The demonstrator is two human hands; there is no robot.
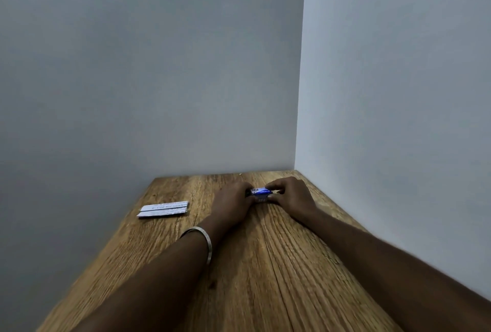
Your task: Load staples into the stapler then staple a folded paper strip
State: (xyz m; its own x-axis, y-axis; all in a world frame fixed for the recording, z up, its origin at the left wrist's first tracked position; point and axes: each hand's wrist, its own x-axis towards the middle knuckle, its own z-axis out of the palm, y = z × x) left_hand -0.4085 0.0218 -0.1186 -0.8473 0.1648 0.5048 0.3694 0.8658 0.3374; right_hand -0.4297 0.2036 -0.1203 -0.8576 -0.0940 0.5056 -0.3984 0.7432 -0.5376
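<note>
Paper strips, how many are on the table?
2, I think. Both paper strips lie side by side on the table's left part, away from the hands, one behind the other. More could hide underneath.

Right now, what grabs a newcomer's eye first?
Both hands meet at the far end of the wooden table, left hand and right hand gripping a small blue-and-white object, too hidden to identify. Folded printed paper strips lie to their left, untouched. A metal bangle circles the left wrist.
</note>
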